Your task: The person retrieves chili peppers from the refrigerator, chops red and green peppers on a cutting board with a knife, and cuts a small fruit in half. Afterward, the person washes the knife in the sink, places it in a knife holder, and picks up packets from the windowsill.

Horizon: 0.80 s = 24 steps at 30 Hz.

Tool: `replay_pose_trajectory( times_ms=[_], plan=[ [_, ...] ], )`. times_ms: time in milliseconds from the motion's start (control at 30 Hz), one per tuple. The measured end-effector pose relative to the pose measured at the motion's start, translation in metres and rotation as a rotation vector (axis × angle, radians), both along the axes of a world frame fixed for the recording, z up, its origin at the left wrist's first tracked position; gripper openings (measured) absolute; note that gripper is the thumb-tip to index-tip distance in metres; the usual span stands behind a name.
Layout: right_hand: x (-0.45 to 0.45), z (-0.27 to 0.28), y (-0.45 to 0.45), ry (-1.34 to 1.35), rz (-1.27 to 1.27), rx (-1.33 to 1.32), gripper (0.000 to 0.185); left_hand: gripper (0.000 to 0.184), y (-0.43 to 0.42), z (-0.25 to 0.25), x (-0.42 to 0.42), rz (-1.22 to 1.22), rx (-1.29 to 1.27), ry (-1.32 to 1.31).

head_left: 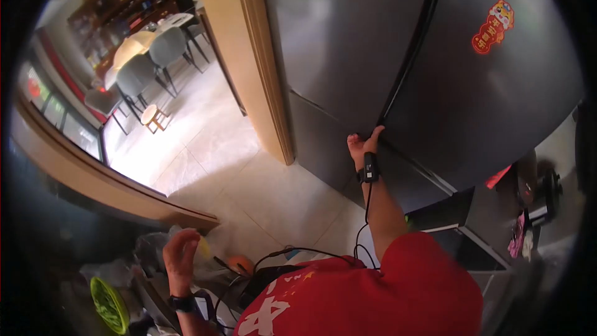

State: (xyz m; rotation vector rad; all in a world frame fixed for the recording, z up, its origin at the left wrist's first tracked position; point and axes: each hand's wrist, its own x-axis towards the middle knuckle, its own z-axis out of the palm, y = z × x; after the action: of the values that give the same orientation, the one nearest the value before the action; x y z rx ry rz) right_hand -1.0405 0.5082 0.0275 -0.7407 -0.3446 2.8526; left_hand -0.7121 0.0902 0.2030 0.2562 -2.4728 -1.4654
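Note:
A large grey refrigerator stands in front of me, a dark vertical gap running between its upper doors. My right hand is at the lower end of that gap, fingers curled and thumb up against the door edge. Part of its grip is hidden. Low on the left, my left hand is raised with bent fingers and the thumb apart, and nothing shows in it. Clear plastic bags and a green-rimmed basket lie near it. Both wrists wear dark bands; a black cable runs from the right one.
A wooden door frame borders the refrigerator's left side. Through the doorway are grey chairs, a long table and a small wooden stool. A dark cabinet with items on it stands at right. A red-and-gold sticker marks the right door.

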Motion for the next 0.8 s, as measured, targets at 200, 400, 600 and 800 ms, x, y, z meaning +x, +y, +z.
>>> replay_pose_trajectory(
  times_ms=[200, 400, 600, 800],
  plan=[
    [0.047, -0.032, -0.017, 0.052, 0.29, 0.188, 0.061, 0.028, 0.002, 0.0, -0.122, -0.285, 0.12, 0.03],
    [0.1, 0.013, -0.01, -0.069, 0.925, 1.012, 0.028, 0.06, 0.067, 0.02, -0.208, -0.597, 0.16, 0.139],
    [0.094, 0.057, 0.027, 0.209, 1.047, 1.253, 0.024, 0.088, 0.104, 0.016, -0.244, -0.602, 0.187, 0.307],
    [0.039, 0.09, 0.049, 0.32, 0.774, 1.246, 0.015, 0.065, 0.085, 0.014, -0.252, -0.337, 0.239, 0.219]
  ],
)
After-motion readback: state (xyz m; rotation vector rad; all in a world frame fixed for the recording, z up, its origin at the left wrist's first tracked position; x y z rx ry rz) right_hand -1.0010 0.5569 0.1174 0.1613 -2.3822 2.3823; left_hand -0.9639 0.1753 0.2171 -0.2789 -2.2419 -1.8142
